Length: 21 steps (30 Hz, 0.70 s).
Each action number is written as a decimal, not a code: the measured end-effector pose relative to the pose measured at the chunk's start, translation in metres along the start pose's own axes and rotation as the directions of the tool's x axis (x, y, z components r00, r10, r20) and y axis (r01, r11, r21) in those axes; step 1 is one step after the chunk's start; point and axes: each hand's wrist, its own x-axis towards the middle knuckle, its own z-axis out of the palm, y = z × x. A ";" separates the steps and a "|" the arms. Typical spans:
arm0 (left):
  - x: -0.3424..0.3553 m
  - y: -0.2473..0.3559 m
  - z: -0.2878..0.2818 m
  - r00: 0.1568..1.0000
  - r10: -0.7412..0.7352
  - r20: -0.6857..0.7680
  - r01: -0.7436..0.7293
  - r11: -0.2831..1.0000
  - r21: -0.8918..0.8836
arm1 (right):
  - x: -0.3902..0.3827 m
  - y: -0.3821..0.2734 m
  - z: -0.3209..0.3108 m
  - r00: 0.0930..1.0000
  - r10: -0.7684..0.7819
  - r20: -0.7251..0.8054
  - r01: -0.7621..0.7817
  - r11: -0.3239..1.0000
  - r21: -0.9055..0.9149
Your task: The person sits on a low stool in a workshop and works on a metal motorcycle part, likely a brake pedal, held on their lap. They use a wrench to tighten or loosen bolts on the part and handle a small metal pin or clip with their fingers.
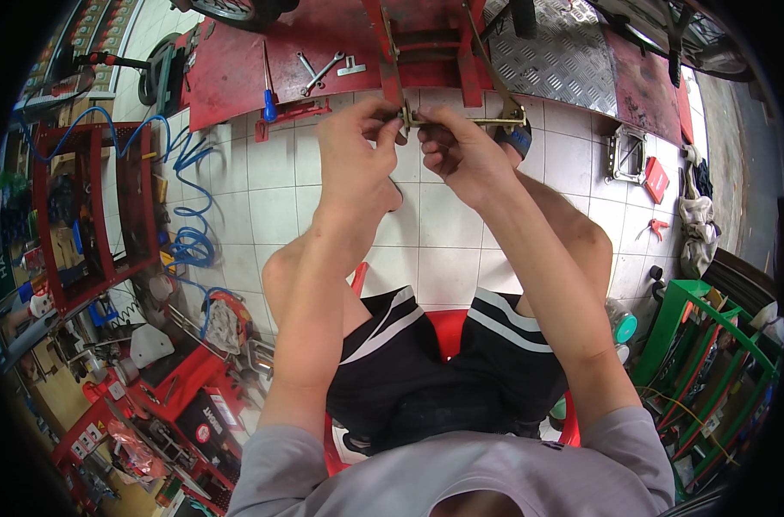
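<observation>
My left hand [357, 153] pinches the left end of the brass bar [504, 121], just off the edge of the red platform [228, 62]. My right hand [471, 162] curls at that end too, hiding part of the bar; I cannot tell whether it grips. The red stand [392, 53] crowds in right above my fingers. Left of it lie the screwdriver [269, 111], wrenches [324, 72] and a metal bracket [350, 66]. A blue hose [193, 246] coils on the tiles to my left; a red box [657, 179] and the green rack [700, 338] stand right.
</observation>
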 end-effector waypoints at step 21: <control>0.008 -0.015 -0.012 0.991 0.097 0.097 -0.109 0.985 0.131 | 0.013 0.019 0.020 0.986 -0.075 -0.148 0.097 0.984 0.148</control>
